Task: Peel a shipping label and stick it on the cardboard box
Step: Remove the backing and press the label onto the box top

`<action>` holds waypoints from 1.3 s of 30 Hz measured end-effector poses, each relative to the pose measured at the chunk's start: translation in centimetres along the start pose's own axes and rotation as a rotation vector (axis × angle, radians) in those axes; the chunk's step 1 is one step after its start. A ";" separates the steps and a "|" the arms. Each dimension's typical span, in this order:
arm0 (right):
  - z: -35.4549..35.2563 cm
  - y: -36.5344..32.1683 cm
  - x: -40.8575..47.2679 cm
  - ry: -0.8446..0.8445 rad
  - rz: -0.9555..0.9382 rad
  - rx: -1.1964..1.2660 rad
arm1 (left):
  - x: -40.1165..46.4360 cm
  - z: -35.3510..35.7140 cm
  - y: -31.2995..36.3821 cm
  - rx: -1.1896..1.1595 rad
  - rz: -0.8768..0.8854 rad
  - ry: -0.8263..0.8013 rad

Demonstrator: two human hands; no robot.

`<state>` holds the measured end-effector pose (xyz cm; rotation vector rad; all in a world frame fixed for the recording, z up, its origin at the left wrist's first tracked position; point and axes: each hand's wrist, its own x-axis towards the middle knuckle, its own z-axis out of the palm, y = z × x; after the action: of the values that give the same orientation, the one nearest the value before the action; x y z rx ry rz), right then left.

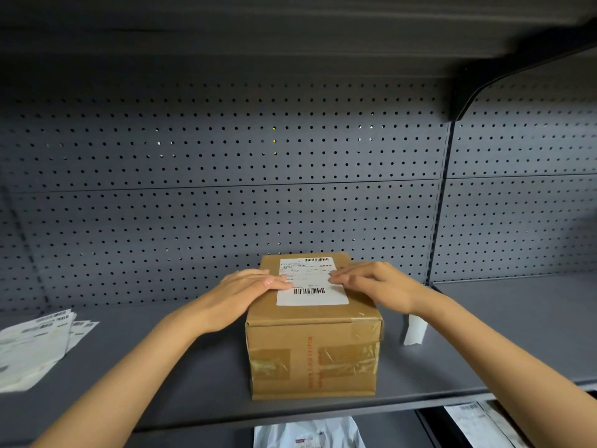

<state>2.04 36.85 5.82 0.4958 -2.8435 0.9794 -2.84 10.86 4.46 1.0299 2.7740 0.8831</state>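
Note:
A brown cardboard box [313, 354] with taped seams stands on the grey shelf [193, 367]. A white shipping label [315, 294] with barcodes lies flat on the box's top. My left hand [248, 286] rests palm down on the left part of the top, its fingertips on the label's left edge. My right hand [371, 281] lies flat on the right part, fingertips on the label's right edge. Both hands press flat and hold nothing.
A pile of label sheets [35, 344] lies at the shelf's left. A white strip of backing paper [415, 329] lies right of the box. A pegboard wall [226, 205] closes the back. More papers [310, 433] sit on the lower shelf.

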 end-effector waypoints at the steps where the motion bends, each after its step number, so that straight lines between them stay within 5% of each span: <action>1: -0.1 0.1 -0.3 0.009 0.006 0.008 | -0.2 -0.1 -0.1 0.003 -0.002 0.007; 11: 2.0 -2.5 -0.8 -0.008 -0.135 -0.225 | -1.4 1.3 5.0 0.026 0.040 0.000; 25: 3.0 -1.9 -3.3 0.167 -0.088 -0.355 | -3.7 3.3 4.9 0.346 0.069 0.289; 32: 5.3 -3.4 -3.7 0.199 -0.165 -0.548 | -3.7 5.3 6.3 0.500 0.092 0.301; 39: 3.5 -1.5 -5.3 0.217 -0.112 -0.441 | -5.5 4.4 4.9 0.456 0.078 0.389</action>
<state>7.58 35.03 2.94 0.4598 -2.6813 0.3421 5.37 12.72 2.59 1.1281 3.3920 0.5063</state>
